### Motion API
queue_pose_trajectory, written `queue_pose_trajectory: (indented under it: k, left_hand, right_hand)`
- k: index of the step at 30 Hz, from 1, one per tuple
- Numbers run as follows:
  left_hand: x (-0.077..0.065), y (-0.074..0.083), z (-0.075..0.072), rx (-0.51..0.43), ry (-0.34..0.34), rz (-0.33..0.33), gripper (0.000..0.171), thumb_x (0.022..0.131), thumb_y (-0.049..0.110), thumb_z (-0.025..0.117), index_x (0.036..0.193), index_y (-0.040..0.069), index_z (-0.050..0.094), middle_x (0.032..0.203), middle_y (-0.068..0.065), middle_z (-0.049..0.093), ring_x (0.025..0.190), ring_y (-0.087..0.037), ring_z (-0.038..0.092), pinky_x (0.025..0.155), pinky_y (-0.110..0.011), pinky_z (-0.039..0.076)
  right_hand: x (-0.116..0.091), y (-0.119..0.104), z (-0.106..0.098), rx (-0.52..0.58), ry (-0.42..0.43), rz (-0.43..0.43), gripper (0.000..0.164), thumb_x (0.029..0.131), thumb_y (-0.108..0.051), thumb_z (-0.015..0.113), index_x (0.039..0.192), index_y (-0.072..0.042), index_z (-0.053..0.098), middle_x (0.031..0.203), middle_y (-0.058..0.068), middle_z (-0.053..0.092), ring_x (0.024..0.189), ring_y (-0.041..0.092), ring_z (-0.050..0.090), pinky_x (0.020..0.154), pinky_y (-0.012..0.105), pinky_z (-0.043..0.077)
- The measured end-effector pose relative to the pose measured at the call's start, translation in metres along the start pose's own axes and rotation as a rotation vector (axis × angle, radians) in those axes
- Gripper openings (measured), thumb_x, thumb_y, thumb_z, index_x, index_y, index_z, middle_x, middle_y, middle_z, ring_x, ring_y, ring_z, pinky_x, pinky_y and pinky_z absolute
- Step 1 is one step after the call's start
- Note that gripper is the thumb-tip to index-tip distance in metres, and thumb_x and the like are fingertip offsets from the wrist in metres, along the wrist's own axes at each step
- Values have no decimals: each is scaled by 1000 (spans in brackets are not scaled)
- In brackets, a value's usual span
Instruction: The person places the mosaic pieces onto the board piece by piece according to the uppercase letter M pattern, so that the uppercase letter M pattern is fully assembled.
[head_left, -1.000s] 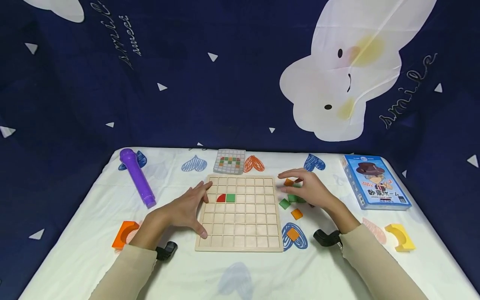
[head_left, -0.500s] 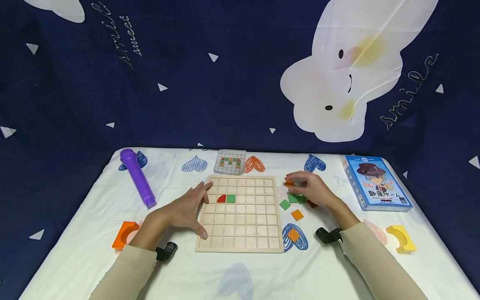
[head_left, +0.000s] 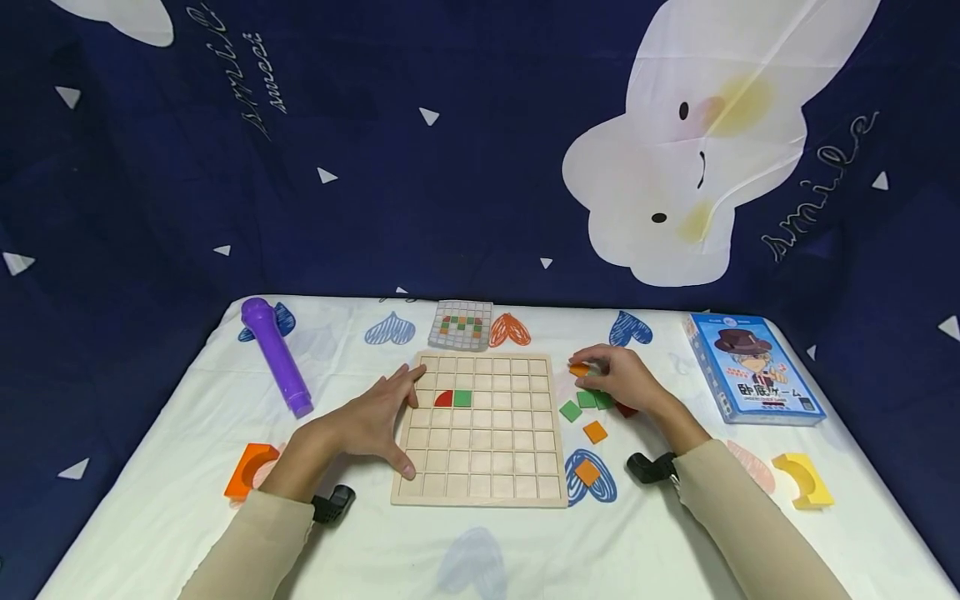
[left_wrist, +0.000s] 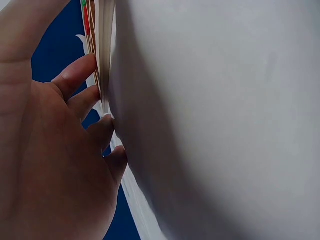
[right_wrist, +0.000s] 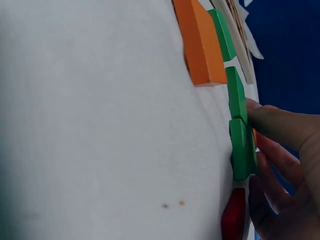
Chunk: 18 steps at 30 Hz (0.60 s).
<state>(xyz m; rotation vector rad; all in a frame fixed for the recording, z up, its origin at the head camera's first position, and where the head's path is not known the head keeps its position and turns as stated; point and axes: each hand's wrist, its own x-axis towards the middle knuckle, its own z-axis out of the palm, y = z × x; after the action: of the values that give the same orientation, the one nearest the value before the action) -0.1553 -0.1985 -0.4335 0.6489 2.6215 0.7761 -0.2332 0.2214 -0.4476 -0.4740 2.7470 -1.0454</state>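
Note:
A wooden grid board point(head_left: 480, 454) lies flat before me, with a red quarter-circle tile point(head_left: 444, 399) and a green square tile point(head_left: 462, 398) side by side in its cells. My left hand point(head_left: 367, 421) spreads along the board's left edge, thumb and fingertips on the frame; the left wrist view shows its fingers point(left_wrist: 82, 67) against the board's side. Right of the board, my right hand point(head_left: 626, 379) pinches an orange tile point(head_left: 578, 369) between thumb and fingers. Green tiles point(right_wrist: 241, 150) lie just under that hand, and a dark red piece point(right_wrist: 233, 215) is partly hidden by it.
Loose orange tiles point(head_left: 596, 432) lie nearer me. A small patterned card point(head_left: 460, 337) sits behind the board. A purple toy microphone point(head_left: 276, 357) and an orange arch block point(head_left: 247, 471) are left; a blue game box point(head_left: 753, 367) and yellow arch block point(head_left: 804, 481) are right.
My right hand has shifted slightly right and toward me, and its thumb and fingers have closed on the orange tile. The left hand stays on the board's edge.

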Motion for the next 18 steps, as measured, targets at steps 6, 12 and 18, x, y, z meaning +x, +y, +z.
queue_pose_trajectory:
  k: [6, 12, 18]
  left_hand:
    - [-1, 1, -1, -7, 2, -5, 91, 46, 54, 99, 110, 13, 49, 172, -15, 18, 160, -44, 10, 131, -63, 12]
    - [-1, 1, -2, -7, 3, -10, 91, 46, 54, 99, 111, 13, 49, 173, -14, 16, 161, -43, 9, 131, -62, 11]
    - [-1, 1, 0, -7, -1, -12, 91, 46, 55, 99, 110, 13, 49, 173, -14, 17, 161, -43, 9, 131, -63, 12]
  right_hand:
    - [1, 0, 2, -30, 26, 45, 29, 88, -16, 80, 116, -18, 76, 125, 7, 73, 106, 23, 62, 91, 36, 51]
    - [1, -1, 3, -34, 44, 57, 28, 87, -17, 80, 116, -17, 76, 123, 7, 74, 101, 22, 60, 87, 32, 49]
    - [0, 0, 4, -45, 54, 64, 27, 88, -18, 80, 115, -16, 77, 121, 8, 75, 96, 21, 60, 83, 29, 48]
